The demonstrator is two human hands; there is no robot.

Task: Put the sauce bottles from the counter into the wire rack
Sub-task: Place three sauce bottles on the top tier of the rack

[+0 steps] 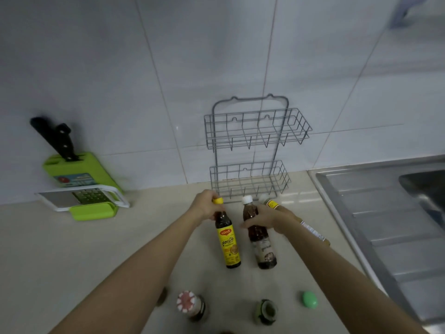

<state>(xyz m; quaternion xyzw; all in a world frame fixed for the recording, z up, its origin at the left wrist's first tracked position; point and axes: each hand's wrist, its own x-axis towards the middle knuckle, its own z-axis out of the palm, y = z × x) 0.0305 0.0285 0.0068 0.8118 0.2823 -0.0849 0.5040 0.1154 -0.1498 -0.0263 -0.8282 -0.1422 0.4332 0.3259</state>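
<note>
A grey two-tier wire rack (255, 150) stands against the tiled wall with both baskets bare. In front of it a dark sauce bottle with a yellow cap and yellow label (228, 244) stands on the counter; my left hand (204, 207) is closed around its neck. Beside it stands a brown sauce bottle with a white cap (261, 247), and my right hand (267, 219) grips its upper body. A third bottle with a yellow neck label (271, 203) shows behind my right hand, mostly hidden by my arm.
Near the front edge stand a jar with a red-and-white lid (190, 304), a dark green-lidded jar (265, 311) and a green cap (310, 300). A green knife block (77, 174) with a grater (84, 196) sits left. A steel sink (390, 213) lies right.
</note>
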